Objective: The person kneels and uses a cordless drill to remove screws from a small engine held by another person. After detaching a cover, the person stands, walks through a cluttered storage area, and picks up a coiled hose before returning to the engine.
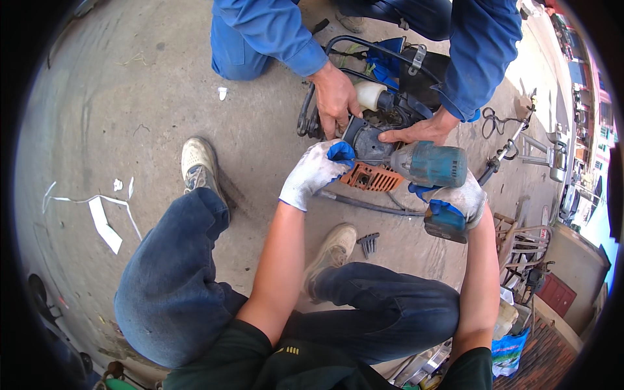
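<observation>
My right hand (463, 197), in a white glove with a blue palm, is wrapped round the handle of a teal cordless impact driver (437, 164). The driver lies sideways, its thin bit pointing left across a small engine's dark metal housing (372, 142). Next to the bit's far end, my gloved left hand (320, 170) has its fingers pinched together; what is between them is hidden. Just below the bit sits the engine's orange slotted cover (372, 177). A co-worker's hands, one bare hand (335, 94) at left and another hand (422, 129) at right, steady the housing.
Behind the engine are a black tube frame (305, 110) and a white plastic tank (369, 95). A dark hose (364, 205) curves below it. Several small dark parts (368, 244) lie by my shoe. At right are a metal shaft (507, 149) and wooden chairs (520, 244).
</observation>
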The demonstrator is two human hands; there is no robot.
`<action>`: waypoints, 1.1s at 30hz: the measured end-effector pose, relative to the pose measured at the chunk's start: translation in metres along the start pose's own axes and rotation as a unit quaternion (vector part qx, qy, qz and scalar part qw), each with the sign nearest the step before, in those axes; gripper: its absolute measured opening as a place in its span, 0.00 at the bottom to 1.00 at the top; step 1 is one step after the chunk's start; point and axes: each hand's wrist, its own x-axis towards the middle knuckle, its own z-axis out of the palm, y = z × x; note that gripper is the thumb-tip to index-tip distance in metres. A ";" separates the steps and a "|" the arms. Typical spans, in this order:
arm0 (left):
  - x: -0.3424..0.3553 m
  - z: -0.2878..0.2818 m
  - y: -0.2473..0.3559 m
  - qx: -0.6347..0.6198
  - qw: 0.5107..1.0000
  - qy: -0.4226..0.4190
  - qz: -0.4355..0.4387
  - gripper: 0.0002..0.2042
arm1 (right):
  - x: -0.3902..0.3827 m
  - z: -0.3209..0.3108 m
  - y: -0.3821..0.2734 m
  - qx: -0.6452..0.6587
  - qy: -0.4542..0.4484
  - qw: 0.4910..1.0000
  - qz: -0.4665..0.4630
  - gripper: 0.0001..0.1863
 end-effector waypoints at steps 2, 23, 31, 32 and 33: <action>-0.001 0.004 0.004 -0.033 0.999 -0.012 -0.020 0.09 | -0.002 0.000 0.002 0.009 -0.005 1.000 -0.001 0.24; 0.000 0.014 0.003 -0.008 0.999 -0.022 0.048 0.11 | -0.008 -0.002 0.006 0.101 -0.019 0.994 0.032 0.25; 0.001 0.017 -0.006 0.073 0.994 -0.074 0.011 0.12 | -0.007 0.003 0.010 0.099 -0.007 0.995 0.029 0.26; 0.001 0.018 -0.012 0.074 0.995 -0.071 0.019 0.12 | -0.006 0.004 0.010 0.085 -0.008 0.996 0.016 0.26; 0.002 0.020 -0.013 0.075 0.995 -0.071 0.014 0.12 | -0.006 0.003 0.011 0.072 -0.006 0.997 0.004 0.25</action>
